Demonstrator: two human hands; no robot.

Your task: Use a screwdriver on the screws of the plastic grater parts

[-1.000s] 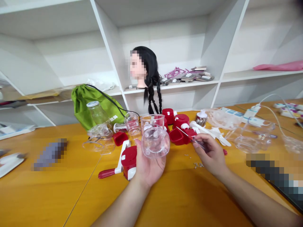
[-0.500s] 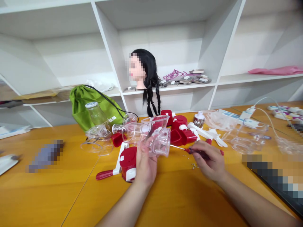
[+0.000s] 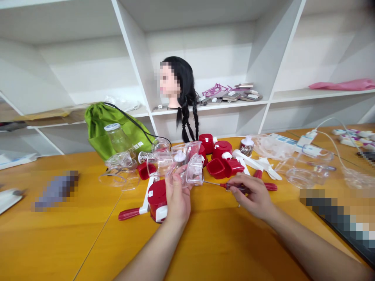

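Observation:
My left hand is closed around a clear plastic housing, tilted above the table. My right hand grips a screwdriver with a dark red handle. Its thin metal shaft points left, and the tip is at or close to the housing's right side; whether they touch I cannot tell. Just left of my left hand stands a red and white crank base with a red-handled crank. Behind the housing lie red plastic parts and metal grater drums, one with a white top.
At the back left a green drawstring bag leans behind a glass jar. A mannequin head with black braids sits on the white shelf. More clear plastic parts and a white cable lie on the right.
The housing has moved slightly left and turned in my left hand. My right hand has followed left with the screwdriver, whose tip stays by the housing.

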